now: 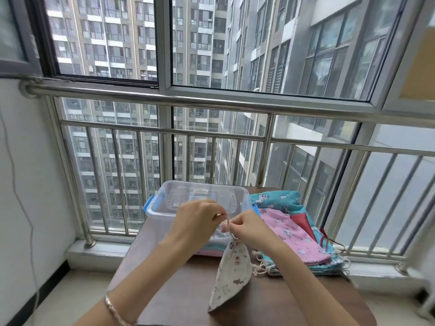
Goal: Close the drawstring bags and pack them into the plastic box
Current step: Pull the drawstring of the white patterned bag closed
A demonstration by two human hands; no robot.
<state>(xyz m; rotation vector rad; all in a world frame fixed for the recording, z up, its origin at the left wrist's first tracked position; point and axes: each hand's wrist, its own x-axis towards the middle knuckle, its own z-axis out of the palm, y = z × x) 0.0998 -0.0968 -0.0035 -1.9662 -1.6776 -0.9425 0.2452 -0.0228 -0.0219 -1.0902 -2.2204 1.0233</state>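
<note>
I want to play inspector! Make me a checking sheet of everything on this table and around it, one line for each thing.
Surface: brown table, bare at the front.
Job's things: white drawstring bag held up by its drawstring; clear plastic box with blue latches behind it; pile of pink and teal bags right of the box.
Clutter: nothing seen.
Hands: left hand and right hand both pinch the drawstring; bracelet on the left wrist.
Cables: thin wire hangs down the left wall.
Surroundings: steel railing, windows, tall buildings outside.

Brown table (193,285): plastic box (162,208), bag pile (303,245).
</note>
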